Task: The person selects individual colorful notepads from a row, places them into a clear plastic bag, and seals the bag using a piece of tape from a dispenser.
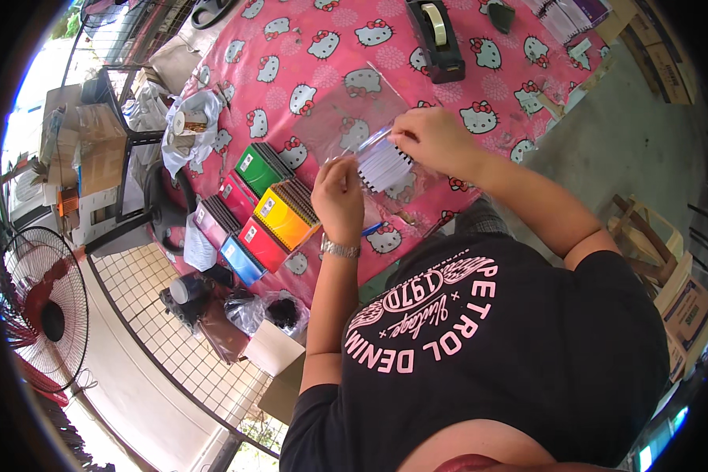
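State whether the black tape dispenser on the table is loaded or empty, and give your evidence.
Loaded: a pale roll of tape sits in the black tape dispenser. How much tape remains, I cannot tell.

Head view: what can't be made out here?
In the head view:
Spiral-bound stack: inside or under the clear plastic, unclear through glare.
Left hand, right hand: palms hidden by their backs.
Fan: left edge lost in dark fisheye rim.
Yellow notebook: covers beneath it hidden.
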Tool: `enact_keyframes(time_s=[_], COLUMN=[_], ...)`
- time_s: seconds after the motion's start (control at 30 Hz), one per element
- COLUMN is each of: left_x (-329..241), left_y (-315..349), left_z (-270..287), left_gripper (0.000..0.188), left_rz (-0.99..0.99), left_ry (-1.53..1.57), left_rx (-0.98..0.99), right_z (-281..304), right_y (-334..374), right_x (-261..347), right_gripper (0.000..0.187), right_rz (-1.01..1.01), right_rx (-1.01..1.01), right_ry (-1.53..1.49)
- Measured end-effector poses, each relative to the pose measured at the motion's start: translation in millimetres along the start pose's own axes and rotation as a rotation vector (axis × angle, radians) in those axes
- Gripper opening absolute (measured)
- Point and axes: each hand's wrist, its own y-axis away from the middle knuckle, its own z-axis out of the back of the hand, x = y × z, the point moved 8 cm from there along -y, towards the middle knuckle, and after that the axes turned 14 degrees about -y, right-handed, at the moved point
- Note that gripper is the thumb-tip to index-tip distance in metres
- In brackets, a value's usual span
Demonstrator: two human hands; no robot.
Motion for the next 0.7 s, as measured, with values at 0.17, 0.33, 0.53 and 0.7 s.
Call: enact_keyframes(time_s=[0.17, 0.33, 0.53, 0.7], left_x=[43, 24, 15, 5], left_y=[36, 81, 72, 70], left_z=[1, -49, -54, -40], left_gripper=[0.030, 0.050, 0.056, 0.039], left_rz=[0.381, 0.246, 0.043, 0.036], left_ry=[0.289, 0.552, 0.219, 0.330], left_rx=[-0.003, -0.075, 0.049, -0.031], right_z=[8, -48, -50, -26], right_y=[9, 28, 27, 15], right_x=[-41, -32, -23, -46], right_gripper=[0.019, 0.036, 0.047, 0.047], right_rz=[0.031, 0.417, 0.586, 0.380], right_rx=[0.198, 0.455, 0.407, 0.461], right_ry=[-0.293, -0.123, 0.087, -0.220])
